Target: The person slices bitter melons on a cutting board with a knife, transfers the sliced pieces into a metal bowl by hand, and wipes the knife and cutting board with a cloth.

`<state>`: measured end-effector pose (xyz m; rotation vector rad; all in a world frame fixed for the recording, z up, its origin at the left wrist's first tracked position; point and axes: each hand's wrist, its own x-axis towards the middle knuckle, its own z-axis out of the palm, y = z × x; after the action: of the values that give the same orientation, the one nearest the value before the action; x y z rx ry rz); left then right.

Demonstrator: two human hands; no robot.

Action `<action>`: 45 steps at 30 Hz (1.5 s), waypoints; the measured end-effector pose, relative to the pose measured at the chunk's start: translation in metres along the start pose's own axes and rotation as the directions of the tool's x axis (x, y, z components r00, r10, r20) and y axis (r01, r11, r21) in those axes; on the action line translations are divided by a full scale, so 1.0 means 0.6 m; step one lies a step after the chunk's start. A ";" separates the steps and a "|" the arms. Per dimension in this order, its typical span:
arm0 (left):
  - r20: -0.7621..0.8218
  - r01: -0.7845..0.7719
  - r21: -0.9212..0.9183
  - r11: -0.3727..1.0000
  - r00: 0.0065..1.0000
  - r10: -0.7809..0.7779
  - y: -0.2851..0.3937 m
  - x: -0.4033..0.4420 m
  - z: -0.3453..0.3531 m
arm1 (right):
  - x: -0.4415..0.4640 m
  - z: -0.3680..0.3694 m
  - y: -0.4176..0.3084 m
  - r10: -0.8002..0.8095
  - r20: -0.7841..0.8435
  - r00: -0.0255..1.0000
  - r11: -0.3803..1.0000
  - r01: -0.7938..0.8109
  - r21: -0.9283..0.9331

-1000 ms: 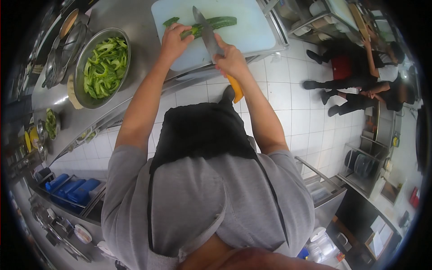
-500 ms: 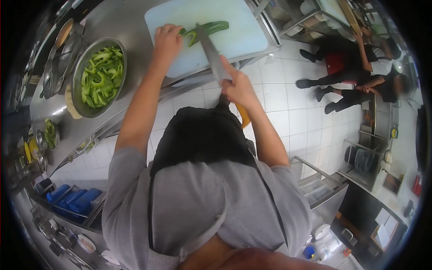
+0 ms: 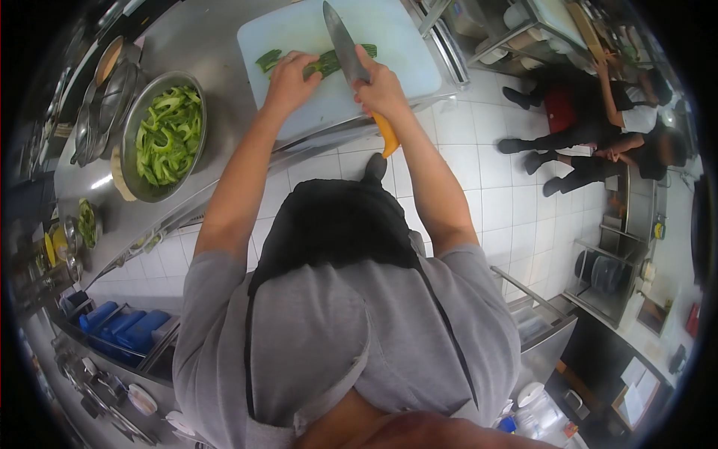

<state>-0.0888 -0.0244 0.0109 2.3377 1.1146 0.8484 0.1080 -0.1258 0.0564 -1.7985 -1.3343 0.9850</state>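
My right hand (image 3: 381, 88) is closed round the yellow handle of a large knife (image 3: 342, 43), whose blade points away from me over a white cutting board (image 3: 404, 71). Under the blade lies a dark green vegetable (image 3: 327, 63) that looks like bitter melon. The curled fingers of my left hand (image 3: 291, 81) press on its left part, with a cut green piece (image 3: 268, 60) lying just beyond them. On the steel counter to the left, a metal bowl (image 3: 202, 142) holds sliced green vegetable (image 3: 166, 135).
Steel pans (image 3: 112, 97) stand at the counter's far left, near a small bowl of greens (image 3: 87, 223). Blue containers (image 3: 123, 329) sit in a rack at lower left. Two people (image 3: 643, 112) are across the tiled floor (image 3: 493, 179) at right.
The knife first drew back toward me, then moved forward over the board again. My left hand went from beside the vegetable's end back onto it. The view shifted slightly.
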 end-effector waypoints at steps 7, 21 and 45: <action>-0.063 -0.036 -0.013 0.999 0.997 0.035 -0.014 -0.007 0.008 | -0.006 -0.006 -0.020 0.072 0.060 0.996 0.997 -0.073 0.016; -0.001 0.001 -0.039 0.999 1.000 -0.001 -0.010 -0.002 0.002 | -0.057 0.020 -0.013 0.117 0.066 0.991 0.991 -0.121 0.054; 0.023 -0.138 0.246 0.959 0.990 0.136 0.016 0.034 0.022 | -0.086 -0.030 0.006 0.050 -0.079 0.996 0.997 -0.045 0.068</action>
<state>-0.0644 -0.0152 0.0139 2.6467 1.1226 0.7882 0.1155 -0.1781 0.0708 -1.8081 -1.2014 0.9597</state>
